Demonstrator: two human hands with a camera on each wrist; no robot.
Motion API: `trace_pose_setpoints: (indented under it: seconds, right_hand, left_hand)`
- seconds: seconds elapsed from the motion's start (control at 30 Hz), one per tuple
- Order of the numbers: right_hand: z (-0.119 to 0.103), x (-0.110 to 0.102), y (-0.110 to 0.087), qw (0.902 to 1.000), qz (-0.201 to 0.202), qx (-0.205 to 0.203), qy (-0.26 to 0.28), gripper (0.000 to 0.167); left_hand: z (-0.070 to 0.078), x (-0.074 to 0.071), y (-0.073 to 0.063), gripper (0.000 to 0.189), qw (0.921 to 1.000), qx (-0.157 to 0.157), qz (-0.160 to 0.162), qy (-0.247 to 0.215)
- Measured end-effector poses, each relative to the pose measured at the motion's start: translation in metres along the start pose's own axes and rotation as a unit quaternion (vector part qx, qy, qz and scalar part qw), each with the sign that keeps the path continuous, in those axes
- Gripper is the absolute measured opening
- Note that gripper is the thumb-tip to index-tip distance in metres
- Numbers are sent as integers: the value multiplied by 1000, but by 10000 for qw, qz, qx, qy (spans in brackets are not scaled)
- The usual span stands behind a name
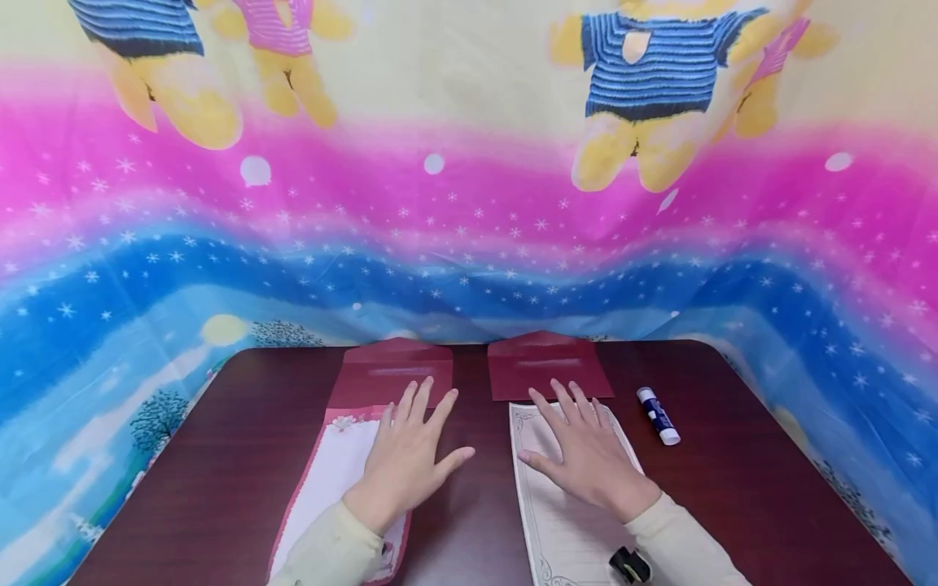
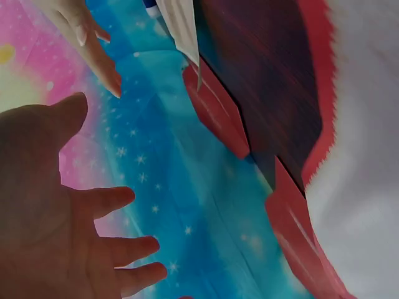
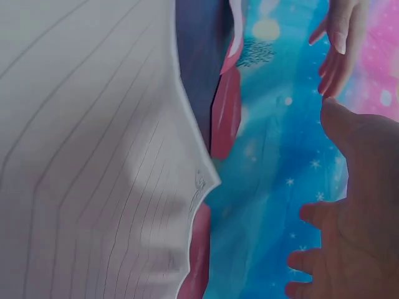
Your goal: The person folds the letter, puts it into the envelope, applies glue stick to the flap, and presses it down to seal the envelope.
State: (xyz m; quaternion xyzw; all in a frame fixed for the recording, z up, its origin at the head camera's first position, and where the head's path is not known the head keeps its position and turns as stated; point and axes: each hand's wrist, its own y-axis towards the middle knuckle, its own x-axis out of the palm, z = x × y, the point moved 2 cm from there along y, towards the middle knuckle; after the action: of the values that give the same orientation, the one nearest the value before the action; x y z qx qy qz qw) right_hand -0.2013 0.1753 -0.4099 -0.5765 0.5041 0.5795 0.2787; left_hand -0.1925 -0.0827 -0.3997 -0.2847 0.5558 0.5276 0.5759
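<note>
My left hand (image 1: 406,456), fingers spread, hovers above a white sheet of letter paper with a pink-red border (image 1: 322,476). Over a lined sheet with a grey ornamental frame (image 1: 541,513), my right hand (image 1: 589,460) also has its fingers spread. Neither hand holds anything. In the left wrist view, a gap shows between the palm and the red-edged paper (image 2: 365,156). The right wrist view likewise shows the lined paper (image 3: 106,156) apart from the palm, one corner lifted. Behind the sheets lie two dark red envelopes, one at left (image 1: 392,370) and one at right (image 1: 545,370), flaps pointing away.
A white and blue glue stick (image 1: 658,417) lies right of the lined sheet on the dark brown table (image 1: 733,488). A colourful cloth (image 1: 454,203) with bears and snowflakes hangs behind and around the table's edges. A black wrist device (image 1: 628,563) sits at my right sleeve.
</note>
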Motion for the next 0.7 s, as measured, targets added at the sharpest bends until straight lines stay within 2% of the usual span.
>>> trace_pose_setpoints:
  seconds: [0.37,0.7]
  right_hand:
    - [23,-3,-3,9993,-317,218,-24,81]
    - [44,-10,-11,9989,-351,304,-98,76]
  left_hand:
    - [18,9,13,72,9995,238,-59,-199]
    - [32,15,18,66,9986,240,-372,-286]
